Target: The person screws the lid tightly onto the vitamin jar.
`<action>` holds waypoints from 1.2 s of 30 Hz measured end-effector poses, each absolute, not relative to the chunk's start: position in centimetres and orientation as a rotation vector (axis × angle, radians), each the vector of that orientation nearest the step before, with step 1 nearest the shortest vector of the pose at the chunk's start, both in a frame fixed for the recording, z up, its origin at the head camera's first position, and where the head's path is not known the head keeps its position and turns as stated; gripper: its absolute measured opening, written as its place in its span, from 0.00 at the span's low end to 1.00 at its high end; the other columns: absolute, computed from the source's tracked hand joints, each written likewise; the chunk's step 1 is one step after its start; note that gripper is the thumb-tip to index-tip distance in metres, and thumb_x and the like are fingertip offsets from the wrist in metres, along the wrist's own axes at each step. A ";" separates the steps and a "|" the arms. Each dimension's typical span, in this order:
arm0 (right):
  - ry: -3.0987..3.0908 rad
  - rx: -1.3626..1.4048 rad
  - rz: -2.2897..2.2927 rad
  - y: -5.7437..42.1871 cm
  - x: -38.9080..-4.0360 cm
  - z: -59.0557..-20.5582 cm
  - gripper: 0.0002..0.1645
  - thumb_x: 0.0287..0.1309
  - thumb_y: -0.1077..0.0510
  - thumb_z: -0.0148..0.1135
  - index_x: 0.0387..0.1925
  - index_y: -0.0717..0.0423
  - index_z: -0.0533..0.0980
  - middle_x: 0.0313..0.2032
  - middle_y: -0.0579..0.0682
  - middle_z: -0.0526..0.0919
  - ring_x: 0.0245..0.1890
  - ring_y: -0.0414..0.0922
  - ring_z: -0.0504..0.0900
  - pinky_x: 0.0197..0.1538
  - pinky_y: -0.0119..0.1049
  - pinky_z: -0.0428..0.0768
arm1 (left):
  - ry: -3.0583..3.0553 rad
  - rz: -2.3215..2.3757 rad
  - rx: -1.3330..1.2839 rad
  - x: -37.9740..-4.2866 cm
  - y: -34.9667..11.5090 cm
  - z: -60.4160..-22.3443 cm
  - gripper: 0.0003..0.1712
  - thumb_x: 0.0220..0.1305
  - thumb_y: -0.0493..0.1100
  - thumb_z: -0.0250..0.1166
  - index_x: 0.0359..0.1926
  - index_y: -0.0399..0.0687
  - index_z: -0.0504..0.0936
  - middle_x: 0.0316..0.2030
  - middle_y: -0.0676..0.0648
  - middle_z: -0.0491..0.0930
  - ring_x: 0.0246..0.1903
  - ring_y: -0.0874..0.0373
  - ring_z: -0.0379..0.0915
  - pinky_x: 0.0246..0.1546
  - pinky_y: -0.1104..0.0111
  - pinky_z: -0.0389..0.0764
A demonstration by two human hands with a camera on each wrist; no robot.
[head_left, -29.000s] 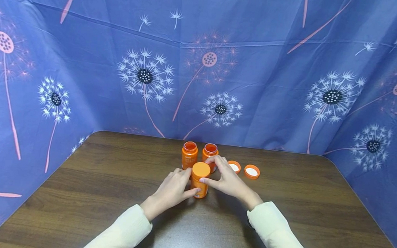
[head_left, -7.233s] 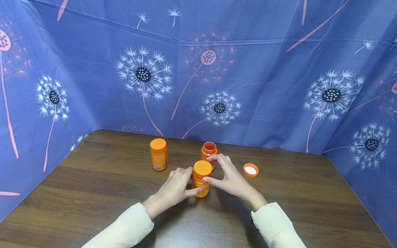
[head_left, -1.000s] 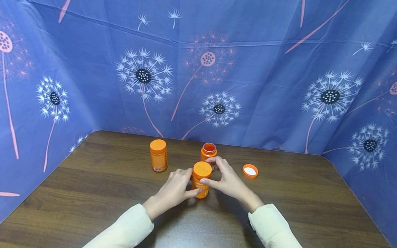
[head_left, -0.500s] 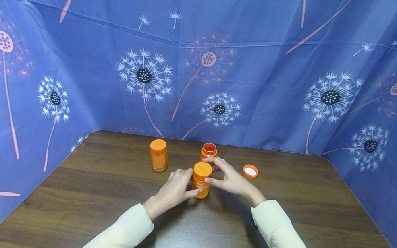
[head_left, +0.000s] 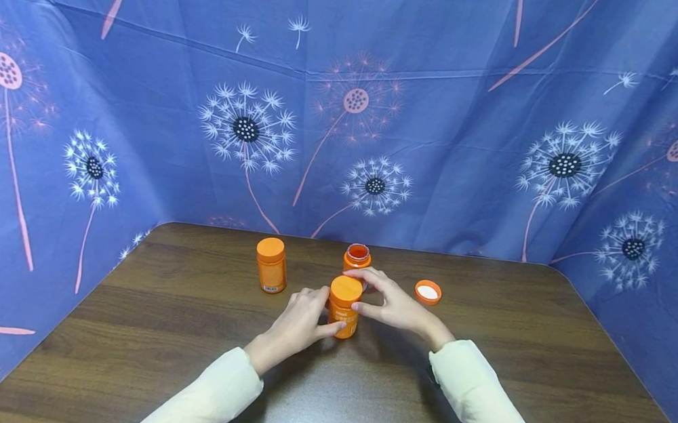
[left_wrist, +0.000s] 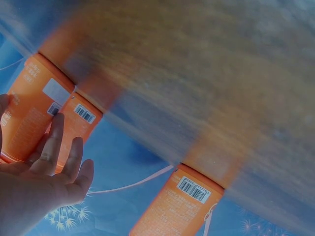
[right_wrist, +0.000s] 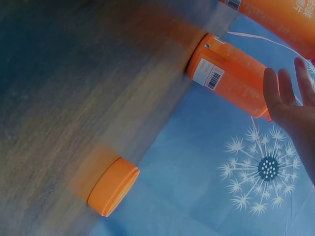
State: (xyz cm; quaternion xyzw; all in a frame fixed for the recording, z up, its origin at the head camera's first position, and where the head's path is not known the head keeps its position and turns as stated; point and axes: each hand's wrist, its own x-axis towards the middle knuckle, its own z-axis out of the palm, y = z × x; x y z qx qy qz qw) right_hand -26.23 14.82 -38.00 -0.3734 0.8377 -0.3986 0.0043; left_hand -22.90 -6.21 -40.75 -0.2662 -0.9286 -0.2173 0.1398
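An orange bottle with white print stands upright on the table, an orange cap on its top. My left hand grips the body low down, thumb in front and fingers at the left side. With thumb and fingers, my right hand holds the cap from the right. Right behind stands an uncapped orange bottle, its mouth showing and its lower part hidden by my right hand. A capped orange bottle is at the back left; its barcode label shows in the left wrist view.
A loose orange cap lies white inside up on the table, right of my right hand. The brown wooden table ends at a blue dandelion-print cloth hanging behind and at both sides.
Since the oldest frame, one bottle now stands capped at the back left and one loose cap has left the right side. Lately my right fingers shift slightly around the cap; the left hand stays.
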 end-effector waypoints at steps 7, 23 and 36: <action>2.684 -1.105 -1.334 14.4 -25.9 -38.2 0.29 0.47 0.51 0.68 0.52 0.45 0.68 0.44 0.42 0.73 0.44 0.42 0.72 0.51 0.40 0.68 | -2.674 -0.636 -0.774 -22.9 -6.2 -40.7 0.24 0.51 0.56 0.67 0.41 0.46 0.71 0.32 0.48 0.80 0.34 0.54 0.71 0.41 0.57 0.68; 2.799 -0.945 -1.396 13.1 -25.3 -38.8 0.32 0.42 0.55 0.72 0.46 0.57 0.65 0.39 0.51 0.73 0.40 0.45 0.74 0.47 0.33 0.72 | -2.686 -0.635 -0.773 -22.9 -6.2 -40.7 0.23 0.51 0.55 0.67 0.41 0.47 0.71 0.31 0.48 0.79 0.34 0.54 0.71 0.41 0.58 0.68; 2.641 -1.058 -1.379 14.3 -25.8 -38.4 0.37 0.48 0.52 0.68 0.58 0.57 0.63 0.55 0.48 0.70 0.47 0.44 0.70 0.52 0.38 0.70 | -2.697 -0.652 -0.762 -22.9 -6.2 -40.8 0.24 0.52 0.57 0.66 0.42 0.47 0.71 0.33 0.50 0.79 0.35 0.55 0.71 0.43 0.57 0.68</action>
